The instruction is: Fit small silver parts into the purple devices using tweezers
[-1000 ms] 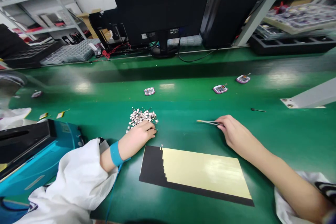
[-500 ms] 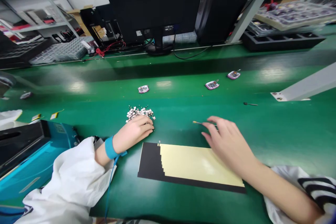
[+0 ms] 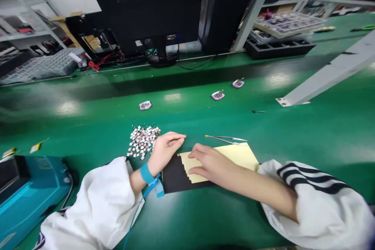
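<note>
My left hand [image 3: 168, 146], with a blue strap at the wrist, is pinched closed beside a pile of small white-and-metal parts [image 3: 142, 140]; whatever its fingertips hold is too small to name. Over the yellow strips of a black sheet [image 3: 175, 177] is my right hand [image 3: 203, 162], thumb and fingers apart, with nothing visible between them. The yellow area [image 3: 237, 156] is partly covered by my right hand and forearm. Tweezers [image 3: 227, 139] lie on the green table just behind the sheet.
Three small pink-edged devices lie farther back: one on the left [image 3: 145, 105], two on the right [image 3: 218, 95]. A small dark tool [image 3: 258, 111] and a white metal post [image 3: 325, 74] are at the right. A blue box [image 3: 49, 179] stands at the left, a monitor [image 3: 146, 8] behind.
My left hand has moved from the front of the pile to its right side. My right hand has left the tweezers and moved left over the sheet, which now lies tilted differently. The view has shifted.
</note>
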`<action>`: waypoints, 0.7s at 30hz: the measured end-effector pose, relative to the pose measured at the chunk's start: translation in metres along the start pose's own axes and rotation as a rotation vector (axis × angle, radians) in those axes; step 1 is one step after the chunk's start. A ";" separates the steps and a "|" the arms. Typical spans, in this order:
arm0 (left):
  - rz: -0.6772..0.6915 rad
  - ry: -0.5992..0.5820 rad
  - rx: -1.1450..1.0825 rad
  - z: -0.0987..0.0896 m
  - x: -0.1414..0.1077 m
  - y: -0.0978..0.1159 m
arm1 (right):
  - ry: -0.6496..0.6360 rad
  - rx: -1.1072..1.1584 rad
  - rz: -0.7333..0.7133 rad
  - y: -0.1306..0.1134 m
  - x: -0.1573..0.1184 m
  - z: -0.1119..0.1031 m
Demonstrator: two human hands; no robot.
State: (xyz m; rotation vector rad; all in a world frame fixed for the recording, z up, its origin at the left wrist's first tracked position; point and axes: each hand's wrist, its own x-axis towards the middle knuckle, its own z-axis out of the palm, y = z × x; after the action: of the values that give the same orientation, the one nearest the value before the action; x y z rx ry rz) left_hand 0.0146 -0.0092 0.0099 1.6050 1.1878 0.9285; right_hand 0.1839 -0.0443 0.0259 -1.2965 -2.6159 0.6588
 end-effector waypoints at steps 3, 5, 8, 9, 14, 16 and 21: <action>0.086 0.019 0.078 0.008 -0.002 -0.007 | 0.120 -0.157 -0.054 -0.014 0.003 0.020; 0.142 0.020 0.146 0.008 -0.003 -0.009 | 0.134 -0.268 -0.134 -0.022 0.003 0.032; 0.204 0.023 0.238 0.004 -0.002 -0.013 | 0.113 -0.387 -0.189 -0.028 0.001 0.038; 0.216 0.021 0.257 0.003 -0.001 -0.014 | 0.106 -0.406 -0.184 -0.029 0.000 0.037; 0.230 0.023 0.275 0.001 -0.002 -0.016 | 0.021 -0.292 -0.162 -0.029 0.003 0.027; 0.210 0.050 0.220 0.002 -0.004 -0.015 | 0.020 -0.125 -0.078 -0.024 0.007 0.023; 0.197 0.167 0.084 0.004 -0.013 -0.008 | 0.259 0.787 0.209 -0.004 0.015 0.008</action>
State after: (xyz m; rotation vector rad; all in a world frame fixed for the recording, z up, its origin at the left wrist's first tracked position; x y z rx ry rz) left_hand 0.0127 -0.0212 0.0008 1.7631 1.2109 1.1709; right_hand 0.1692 -0.0368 0.0199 -1.2639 -1.7249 1.2766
